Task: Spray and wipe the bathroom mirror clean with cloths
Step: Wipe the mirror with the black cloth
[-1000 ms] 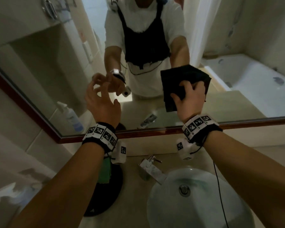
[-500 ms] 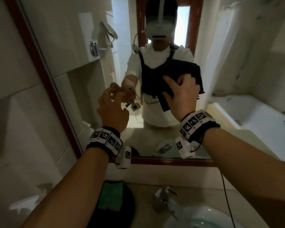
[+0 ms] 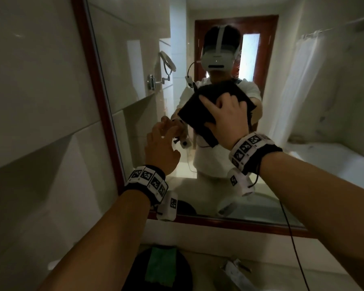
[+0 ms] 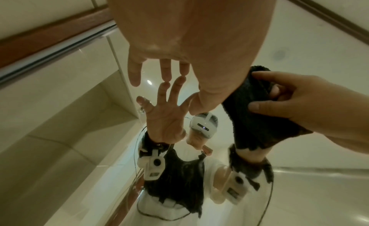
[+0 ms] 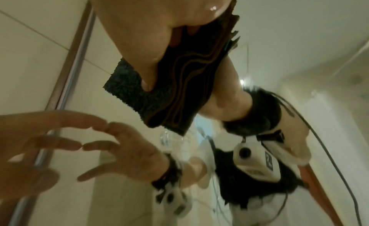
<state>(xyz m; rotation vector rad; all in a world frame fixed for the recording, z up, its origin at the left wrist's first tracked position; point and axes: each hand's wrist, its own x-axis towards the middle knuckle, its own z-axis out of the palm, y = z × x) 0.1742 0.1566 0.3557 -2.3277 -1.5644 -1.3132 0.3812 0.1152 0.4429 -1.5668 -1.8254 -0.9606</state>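
The bathroom mirror (image 3: 135, 101) has a red-brown wooden frame (image 3: 97, 97). My right hand (image 3: 225, 108) grips a folded black cloth (image 3: 195, 114) and holds it flat against the glass at chest height of my reflection. In the right wrist view my thumb lies across the black cloth (image 5: 175, 95), whose folded layers show. My left hand (image 3: 162, 131) is spread, lower and to the left of the cloth. Its fingertips (image 4: 165, 76) touch the mirror and hold nothing. The left wrist view also shows the black cloth (image 4: 253, 119) in my right hand.
Below the mirror, a green cloth (image 3: 162, 267) lies on a dark round tray (image 3: 183, 271) on the counter. A chrome tap (image 3: 233, 271) stands to its right. A tiled wall (image 3: 29, 122) is close on the left.
My right hand has slid the black cloth up the mirror and a little left. The left hand has risen with it, and the view has tilted up, away from the basin.
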